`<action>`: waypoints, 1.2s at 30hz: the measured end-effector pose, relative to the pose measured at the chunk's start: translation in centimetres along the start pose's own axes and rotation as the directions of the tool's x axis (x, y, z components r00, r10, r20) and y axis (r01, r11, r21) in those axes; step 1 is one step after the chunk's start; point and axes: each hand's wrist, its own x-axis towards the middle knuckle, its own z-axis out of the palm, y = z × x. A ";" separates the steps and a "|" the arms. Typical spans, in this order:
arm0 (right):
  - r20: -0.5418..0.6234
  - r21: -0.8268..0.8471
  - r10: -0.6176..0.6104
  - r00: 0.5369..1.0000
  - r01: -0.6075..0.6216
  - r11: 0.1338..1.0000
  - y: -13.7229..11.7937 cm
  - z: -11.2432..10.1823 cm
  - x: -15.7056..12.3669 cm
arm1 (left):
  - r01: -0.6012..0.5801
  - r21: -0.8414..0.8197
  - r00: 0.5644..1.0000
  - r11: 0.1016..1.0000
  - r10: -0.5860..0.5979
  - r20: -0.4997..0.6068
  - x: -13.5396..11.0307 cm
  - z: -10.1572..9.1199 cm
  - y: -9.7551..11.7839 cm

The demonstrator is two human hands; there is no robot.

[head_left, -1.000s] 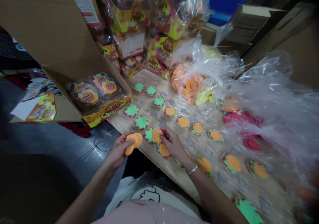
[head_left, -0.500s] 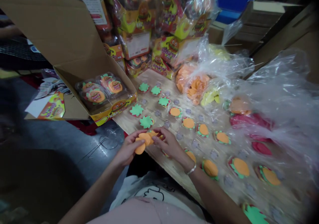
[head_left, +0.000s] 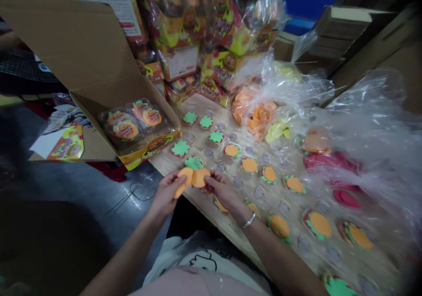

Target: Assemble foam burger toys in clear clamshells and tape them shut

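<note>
Orange discs [head_left: 183,181] lie slantwise in the left hand [head_left: 166,194], thumb and fingers closed on them above the tabletop's [head_left: 165,165] near edge. The right hand [head_left: 224,190] pinches another orange disc [head_left: 200,178] beside them, apparently touching; a green frilled piece [head_left: 194,161] lies just beyond both, between the hands, partly covered.

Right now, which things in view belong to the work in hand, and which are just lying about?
Likely in use:
orange discs, in the left hand
orange disc, in the right hand
green-topped stacks
orange-topped stacks
heaped orange pieces

Apparently lying about:
printed card
brown cartons at upper right
blue object behind
</note>
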 end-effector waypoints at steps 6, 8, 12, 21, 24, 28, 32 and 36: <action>0.185 -0.785 -0.560 0.807 0.464 0.410 -1.1 0.1 3.7 | 0.120 -0.150 0.992 0.981 -0.123 -0.014 2.3 -1.3 0.9; 0.408 -0.854 -0.475 0.780 0.510 0.103 -1.2 0.5 4.8 | 0.104 -0.127 0.993 0.986 -0.110 -0.042 2.2 -2.0 0.7; 0.553 -0.831 -0.308 0.774 0.540 -0.133 -1.1 0.8 5.2 | 0.012 -0.042 0.995 0.999 -0.016 -0.094 3.1 -2.5 1.0; 0.224 -0.483 -0.358 0.907 0.422 0.767 -1.1 1.2 5.7 | -0.006 -0.033 0.973 0.999 0.014 0.230 4.6 1.8 3.2; 0.222 -0.334 -0.243 0.944 0.308 0.891 -1.1 1.7 8.5 | 0.098 -0.174 0.992 0.980 -0.082 0.096 4.1 1.2 3.0; 0.149 -0.481 -0.324 0.934 0.355 0.802 -1.7 3.4 12.4 | 0.230 -0.261 0.973 0.938 -0.220 0.067 3.3 -1.9 2.7; 0.149 -0.729 -0.358 0.922 0.347 0.590 -2.0 5.3 14.4 | 0.227 -0.281 0.974 0.932 -0.211 0.088 2.1 -4.2 2.7; 0.176 -0.835 -0.415 0.892 0.359 0.417 -2.0 6.3 14.2 | 0.171 -0.260 0.983 0.950 -0.147 0.107 1.3 -4.5 3.4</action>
